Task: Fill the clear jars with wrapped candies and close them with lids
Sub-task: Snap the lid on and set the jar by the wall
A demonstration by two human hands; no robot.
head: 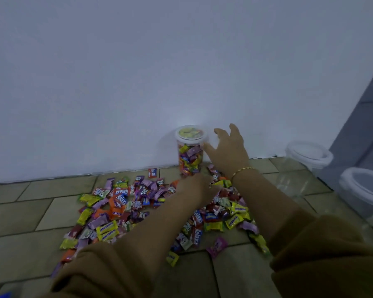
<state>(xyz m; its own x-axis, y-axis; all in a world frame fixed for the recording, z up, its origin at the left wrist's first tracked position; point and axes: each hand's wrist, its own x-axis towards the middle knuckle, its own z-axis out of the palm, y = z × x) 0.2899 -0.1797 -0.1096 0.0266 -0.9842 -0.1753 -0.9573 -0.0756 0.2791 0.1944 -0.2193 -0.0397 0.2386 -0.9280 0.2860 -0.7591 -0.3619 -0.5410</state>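
A clear jar [190, 157] full of wrapped candies stands against the white wall with its clear lid [191, 134] on. My right hand [229, 150] is spread open just right of it, the thumb tip at the jar's side. My left hand [197, 183] lies low on the floor in front of the jar, its fingers curled at the edge of the candy pile; whether it holds a candy is hidden. A big pile of wrapped candies [138, 203] covers the tiled floor under both arms.
Two empty clear jars with white rims stand at the right: one [308, 160] by the wall, one [364, 190] nearer me. A grey panel [366, 117] rises at the far right. Bare tiled floor [26, 211] stretches left of the pile.
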